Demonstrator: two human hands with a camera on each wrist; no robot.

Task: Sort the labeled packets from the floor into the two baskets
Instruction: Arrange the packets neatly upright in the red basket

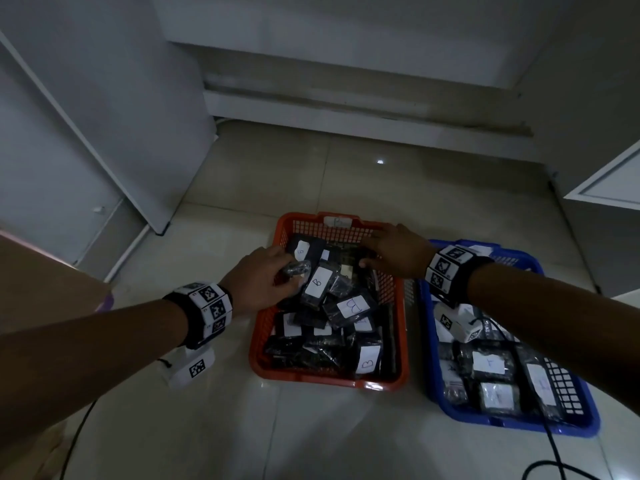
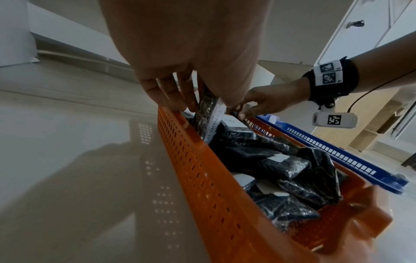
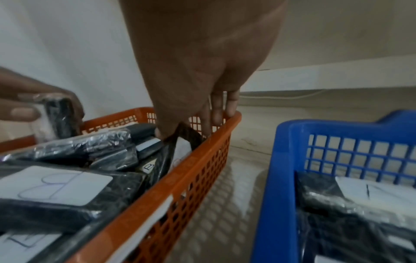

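Observation:
An orange basket (image 1: 257, 341) holds several dark packets with white labels marked B (image 1: 318, 281). Right of it, a blue basket (image 1: 512, 425) holds several more labelled packets. My left hand (image 1: 290, 271) is over the orange basket's far left part and grips a dark packet (image 2: 206, 110) edge-on between fingers and thumb. My right hand (image 1: 367, 258) is at the far right corner. There it pinches a dark packet (image 3: 181, 142) that stands against the orange basket's wall (image 3: 191, 169). The blue basket's rim (image 3: 277, 160) lies just to the right.
A white cabinet (image 1: 104, 133) stands at the left, with a cardboard box (image 1: 41, 278) in front of it. A cabinet door (image 1: 606, 181) is at the right. A black cable (image 1: 554, 455) runs over the tiled floor near the blue basket.

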